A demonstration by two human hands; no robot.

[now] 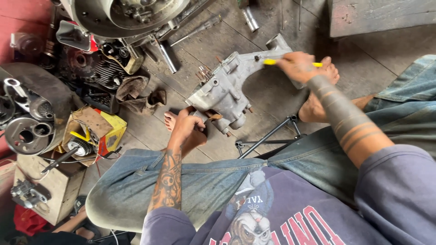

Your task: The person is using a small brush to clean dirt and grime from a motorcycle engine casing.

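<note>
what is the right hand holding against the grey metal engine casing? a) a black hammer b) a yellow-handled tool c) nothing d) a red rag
b: the right hand grips a thin yellow-handled tool laid against the upper arm of the grey cast-metal engine casing.

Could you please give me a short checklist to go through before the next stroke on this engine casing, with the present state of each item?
1. Left hand steadies the near end of the engine casing: ok.
2. Right hand grips the yellow-handled tool, which reaches the casing's upper arm: ok.
3. Tool tip seated on the casing: cannot tell, the hand hides it.
4. Casing rests on the wooden floor, between the bare feet: ok.
5. Right foot close under the working hand: not ok, I think.
6. Loose steel rods lie apart from the casing: ok.
</note>
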